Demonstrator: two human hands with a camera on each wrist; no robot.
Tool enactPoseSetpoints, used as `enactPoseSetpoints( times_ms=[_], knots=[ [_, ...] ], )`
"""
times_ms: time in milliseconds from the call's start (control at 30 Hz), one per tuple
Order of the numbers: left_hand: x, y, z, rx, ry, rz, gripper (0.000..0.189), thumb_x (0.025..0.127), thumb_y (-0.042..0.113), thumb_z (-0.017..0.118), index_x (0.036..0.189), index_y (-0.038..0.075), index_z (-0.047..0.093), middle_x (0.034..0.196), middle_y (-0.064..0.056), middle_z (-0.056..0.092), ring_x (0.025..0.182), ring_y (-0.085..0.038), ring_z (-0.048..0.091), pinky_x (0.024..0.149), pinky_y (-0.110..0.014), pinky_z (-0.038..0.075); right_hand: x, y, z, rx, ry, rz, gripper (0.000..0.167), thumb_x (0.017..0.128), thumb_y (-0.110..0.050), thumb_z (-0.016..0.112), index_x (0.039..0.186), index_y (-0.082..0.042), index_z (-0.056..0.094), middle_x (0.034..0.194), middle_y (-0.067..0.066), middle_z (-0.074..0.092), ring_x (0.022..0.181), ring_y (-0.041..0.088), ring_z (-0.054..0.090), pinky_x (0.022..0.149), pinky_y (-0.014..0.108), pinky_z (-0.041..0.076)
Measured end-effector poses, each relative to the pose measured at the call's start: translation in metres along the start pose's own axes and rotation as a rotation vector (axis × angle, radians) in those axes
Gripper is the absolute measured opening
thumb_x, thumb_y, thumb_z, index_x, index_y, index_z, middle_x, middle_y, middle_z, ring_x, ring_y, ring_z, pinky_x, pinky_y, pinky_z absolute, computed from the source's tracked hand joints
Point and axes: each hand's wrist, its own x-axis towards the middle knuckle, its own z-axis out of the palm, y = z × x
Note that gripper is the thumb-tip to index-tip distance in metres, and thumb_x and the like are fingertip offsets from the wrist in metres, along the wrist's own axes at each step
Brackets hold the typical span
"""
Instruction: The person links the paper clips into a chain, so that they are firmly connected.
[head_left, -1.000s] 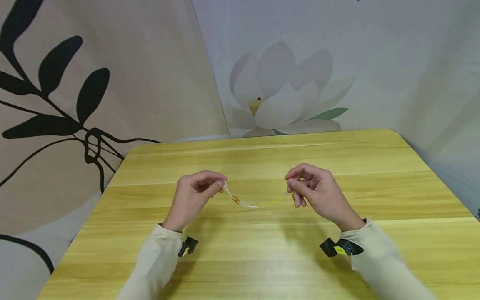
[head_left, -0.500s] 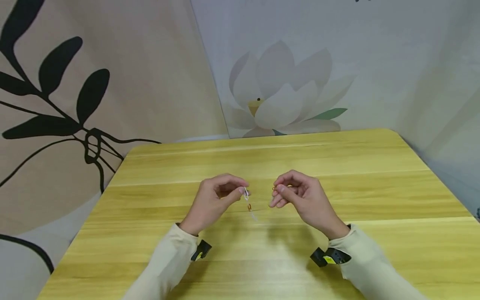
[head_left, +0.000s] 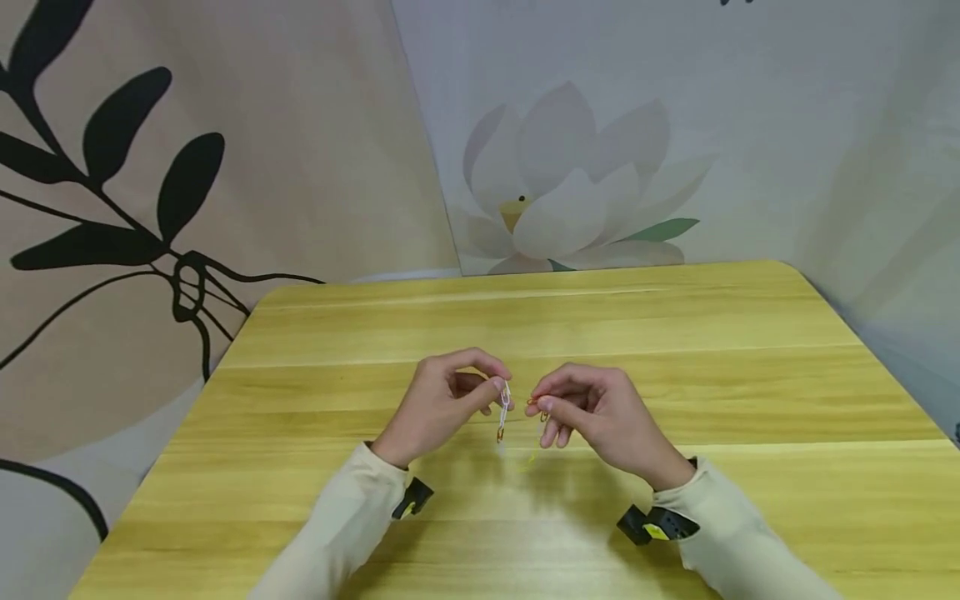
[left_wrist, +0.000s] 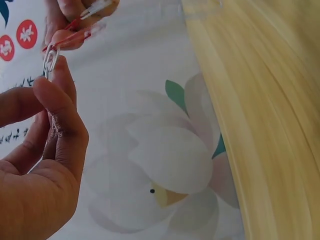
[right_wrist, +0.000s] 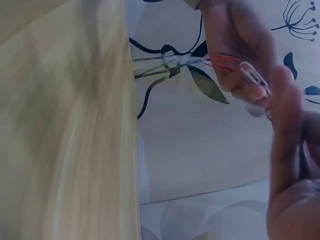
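Observation:
A thin chain of paper clips hangs between the two hands above the table. My left hand (head_left: pixel 450 404) pinches a white paper clip (left_wrist: pixel 50 59) between thumb and forefinger, its wire loop poking up past the fingertips. Below it dangles an orange-red paper clip (head_left: pixel 500 434). Close on the right, my right hand (head_left: pixel 600 417) pinches another orange-red paper clip (head_left: pixel 543 415) at its fingertips. A faint yellow paper clip (head_left: pixel 531 460) droops under that hand. In the right wrist view, the red clip (right_wrist: pixel 223 62) and the white clip (right_wrist: pixel 255 75) overlap the left hand; the lower chain is blurred.
The wooden table (head_left: pixel 300 500) spreads beneath both hands, its far edge against a printed cloth (head_left: pixel 585 183) with a large flower. Dark leaf shapes mark the backdrop (head_left: pixel 300 150) at left. Each wrist wears a small black camera (head_left: pixel 636 525).
Both hands have come together from far apart, the left moving right, the right moving left and slightly down. The stretched chain now hangs slack, and the right hand pinches an orange-red clip.

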Motion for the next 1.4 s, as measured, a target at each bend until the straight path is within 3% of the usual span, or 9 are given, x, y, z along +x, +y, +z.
enactPoseSetpoints(
  times_ms=[167, 267, 467, 667, 800, 1133, 1400],
  knots=[
    [0.002, 0.0, 0.006, -0.019, -0.015, 0.002, 0.009, 0.097, 0.008, 0.064, 0.103, 0.006, 0.071, 0.098, -0.015, 0.072, 0.078, -0.025, 0.073, 0.07, -0.032, 0.06, 0.0, 0.0, 0.004, -0.047, 0.014, -0.058, 0.009, 0.098, -0.007, 0.062, 0.102, -0.002, 0.069, 0.087, -0.006, 0.074, 0.057, 0.015, 0.067, 0.051, 0.031, 0.054],
    [0.003, 0.0, 0.01, -0.035, -0.029, 0.001, 0.009, 0.097, 0.007, 0.064, 0.103, 0.005, 0.07, 0.098, -0.016, 0.071, 0.08, -0.026, 0.073, 0.071, -0.03, 0.06, 0.0, 0.0, 0.004, -0.084, 0.032, -0.08, 0.008, 0.098, -0.006, 0.062, 0.101, -0.004, 0.07, 0.082, -0.003, 0.072, 0.056, 0.015, 0.065, 0.049, 0.03, 0.051],
    [0.005, 0.003, 0.015, -0.061, -0.056, 0.006, 0.011, 0.096, 0.007, 0.063, 0.104, 0.003, 0.069, 0.098, -0.016, 0.071, 0.079, -0.014, 0.071, 0.075, -0.042, 0.062, 0.0, 0.0, 0.003, -0.12, 0.04, -0.09, 0.007, 0.099, -0.006, 0.062, 0.1, -0.006, 0.069, 0.082, 0.006, 0.072, 0.055, 0.015, 0.064, 0.047, 0.028, 0.049],
    [0.004, 0.003, 0.016, -0.09, -0.109, 0.009, 0.011, 0.097, 0.007, 0.062, 0.106, 0.005, 0.068, 0.098, -0.016, 0.071, 0.08, -0.01, 0.069, 0.075, -0.029, 0.059, 0.002, 0.0, 0.003, -0.141, 0.031, -0.118, 0.008, 0.098, -0.006, 0.062, 0.1, -0.008, 0.07, 0.085, 0.008, 0.072, 0.055, 0.014, 0.063, 0.043, 0.026, 0.043],
    [0.005, 0.004, 0.016, -0.131, -0.131, 0.009, 0.012, 0.098, 0.007, 0.061, 0.107, 0.002, 0.066, 0.097, -0.019, 0.071, 0.08, -0.009, 0.068, 0.074, -0.027, 0.058, 0.001, -0.001, 0.003, -0.15, 0.044, -0.134, 0.008, 0.098, -0.005, 0.063, 0.099, -0.008, 0.07, 0.084, 0.007, 0.07, 0.055, 0.013, 0.062, 0.041, 0.025, 0.041],
    [0.005, 0.004, 0.015, -0.135, -0.21, 0.034, 0.014, 0.099, 0.004, 0.059, 0.113, 0.0, 0.061, 0.101, -0.022, 0.068, 0.079, -0.009, 0.066, 0.072, -0.028, 0.057, -0.001, -0.001, 0.0, -0.167, 0.101, -0.137, 0.006, 0.097, -0.004, 0.064, 0.097, -0.008, 0.069, 0.076, 0.012, 0.065, 0.053, 0.013, 0.06, 0.044, 0.028, 0.045],
    [0.001, 0.004, 0.012, -0.13, -0.231, 0.011, 0.014, 0.1, 0.007, 0.058, 0.113, 0.003, 0.062, 0.095, -0.022, 0.064, 0.071, -0.01, 0.058, 0.064, -0.025, 0.052, 0.0, -0.001, -0.004, -0.16, 0.07, -0.08, 0.003, 0.097, -0.007, 0.064, 0.097, -0.006, 0.067, 0.082, 0.015, 0.068, 0.048, 0.011, 0.05, 0.043, 0.027, 0.044]
  ],
)
